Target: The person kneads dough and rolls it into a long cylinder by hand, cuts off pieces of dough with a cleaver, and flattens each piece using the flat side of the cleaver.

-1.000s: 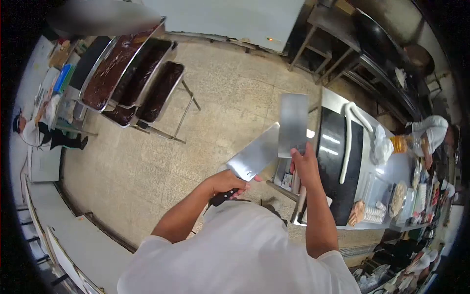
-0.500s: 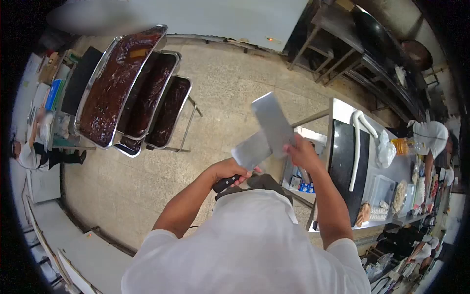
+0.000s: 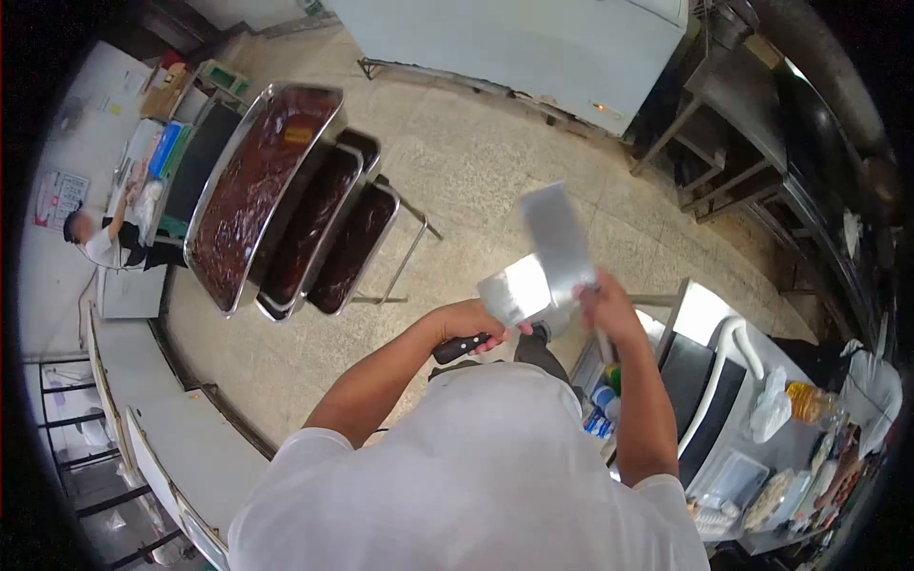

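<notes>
My left hand (image 3: pixel 472 325) is closed around the black riveted handle of a broad-bladed metal scraper (image 3: pixel 517 289). A second metal scraper (image 3: pixel 555 228) is in my right hand (image 3: pixel 610 309), its wide blade pointing forward and away from me. That hand is somewhat blurred, and its fingers hide most of the handle. The two blades cross or overlap in front of my body, above the floor; whether they touch I cannot tell.
Ahead to the left, several metal trays (image 3: pixel 335 107) of glossy dark-brown paste stand on a rack (image 3: pixel 411 249). A white chest appliance (image 3: pixel 514 57) is at the back. On the right is a worktable (image 3: pixel 700 309) with an oil bottle (image 3: pixel 807 403). People are at the far left and right.
The view has turned, so the trays and worktable sit lower and further right. Both hands still hold the scrapers, crossed at a slightly different angle.
</notes>
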Available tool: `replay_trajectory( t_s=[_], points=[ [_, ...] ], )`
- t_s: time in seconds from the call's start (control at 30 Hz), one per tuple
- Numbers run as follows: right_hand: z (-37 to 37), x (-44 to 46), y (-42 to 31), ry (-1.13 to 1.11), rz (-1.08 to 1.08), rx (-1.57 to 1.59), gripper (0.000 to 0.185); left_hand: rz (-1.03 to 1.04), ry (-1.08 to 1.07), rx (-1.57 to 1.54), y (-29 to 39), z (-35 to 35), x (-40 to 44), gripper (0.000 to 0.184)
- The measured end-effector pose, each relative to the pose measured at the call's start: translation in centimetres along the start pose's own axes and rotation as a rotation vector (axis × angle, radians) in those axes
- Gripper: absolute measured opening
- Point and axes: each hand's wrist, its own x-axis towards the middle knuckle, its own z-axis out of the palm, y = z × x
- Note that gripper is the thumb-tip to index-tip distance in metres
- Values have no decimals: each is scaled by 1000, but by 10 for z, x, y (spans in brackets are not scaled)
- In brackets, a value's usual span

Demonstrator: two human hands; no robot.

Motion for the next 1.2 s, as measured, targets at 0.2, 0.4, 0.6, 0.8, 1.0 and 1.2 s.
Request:
replay_trajectory(
  t_s=[0.2, 0.4, 0.6, 0.8, 1.0, 1.2],
  points=[
    [-68, 42, -11, 17, 23, 135, 23, -45, 50, -1, 64, 10, 55, 43],
    [-120, 49, -17, -132, -15, -12, 20, -26, -79, 63, 119, 15, 113, 45],
    [-159, 53, -15, -78, 41, -39, 22, -85, -223, 164, 171, 15, 166, 44],
    [-193, 78, -16, 381, 155, 244, 20, -178, -316, 259, 224, 6, 213, 43],
    [-222, 97, 23, 912, 70, 147, 18, -240, -496, 448, 289, -22, 268, 43],
    [-212, 76, -28, 1130, 88, 455, 22, 742, -161, 1619, 323, -76, 341, 41]
  ],
)
